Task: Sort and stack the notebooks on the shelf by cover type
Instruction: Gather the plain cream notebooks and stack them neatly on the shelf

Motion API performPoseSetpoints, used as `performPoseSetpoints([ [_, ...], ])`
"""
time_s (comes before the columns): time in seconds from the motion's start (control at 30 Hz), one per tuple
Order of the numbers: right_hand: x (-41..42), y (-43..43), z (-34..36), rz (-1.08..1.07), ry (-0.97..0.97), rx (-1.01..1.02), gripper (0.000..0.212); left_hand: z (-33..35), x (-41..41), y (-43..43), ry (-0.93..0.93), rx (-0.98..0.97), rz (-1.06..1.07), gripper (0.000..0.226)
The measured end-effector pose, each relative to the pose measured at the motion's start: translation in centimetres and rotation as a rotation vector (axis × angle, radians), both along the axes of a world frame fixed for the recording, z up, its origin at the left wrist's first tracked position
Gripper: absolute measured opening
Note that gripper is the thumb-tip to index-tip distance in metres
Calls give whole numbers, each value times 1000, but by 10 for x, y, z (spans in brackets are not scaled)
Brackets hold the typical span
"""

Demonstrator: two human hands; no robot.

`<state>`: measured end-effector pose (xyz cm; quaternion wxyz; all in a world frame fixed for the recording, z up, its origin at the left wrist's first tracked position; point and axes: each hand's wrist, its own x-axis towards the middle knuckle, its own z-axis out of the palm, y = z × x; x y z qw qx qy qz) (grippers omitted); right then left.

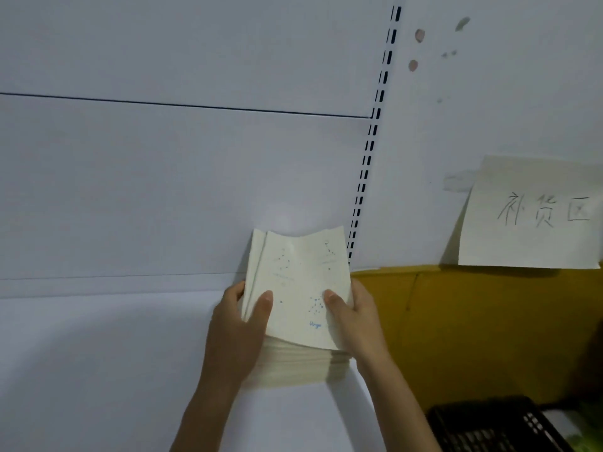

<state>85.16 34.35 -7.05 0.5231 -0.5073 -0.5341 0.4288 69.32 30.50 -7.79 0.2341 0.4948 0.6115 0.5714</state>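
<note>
Notebooks (293, 363) lie in one thick stack of cream page edges on the white shelf (98, 370), their far side close against the white back panel (163, 190). The top notebook (297, 282) has a cream cover with faint blue dotted constellation drawings and a small blue word near its front edge. Its far edge is wavy and lifts a little off the stack.

The left grip (235, 334), a bare hand, holds the stack by its left, spine side: the thumb (266, 305) lies on the top cover and the fingers curl round the edge. The right grip (355, 321) holds the right side the same way, its thumb (332, 300) pressed on the cover just beside the lowest constellation and its fingers wrapped round the right edge. Both forearms come in from the bottom of the picture.

Just behind and right of the stack a slotted upright (368, 151) runs up the back panel. Right of that stands a yellow panel (489, 327), and above it a paper sign (535, 213) with handwritten characters hangs on the wall. A black plastic crate (489, 425) sits in the lower right corner, well apart from the stack.
</note>
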Motion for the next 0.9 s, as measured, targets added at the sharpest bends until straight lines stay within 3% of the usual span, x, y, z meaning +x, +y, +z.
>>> performPoseSetpoints([
  [0.07, 2, 8, -3, 12, -15, -24, 20, -2, 3, 1, -81, 12, -48, 33],
  [0.13, 6, 13, -7, 65, 54, -86, 25, -5, 6, 1, -79, 46, -95, 72],
  [0.17, 9, 14, -9, 102, 106, -118, 27, -8, 5, 2, -45, 60, -118, 90],
  [0.23, 13, 16, -11, 159, 168, -144, 27, -10, 3, 3, 84, 85, -173, 103],
  [0.33, 14, 21, -14, 170, 168, -121, 26, -13, -4, 5, 236, 92, -182, 101],
  [0.5, 17, 27, -13, 191, 119, -60, 28, -22, -5, 6, 297, 138, -101, 76],
  [0.6, 26, 27, -11, 207, 57, -30, 26, -25, -3, 7, 308, 141, -94, 76],
  [0.73, 36, 30, -12, 217, 24, -5, 28, -21, -1, 7, 206, 124, -153, 88],
  [0.9, 17, 34, -6, 351, -202, -46, 27, -18, -2, 4, -34, 150, -301, 98],
])
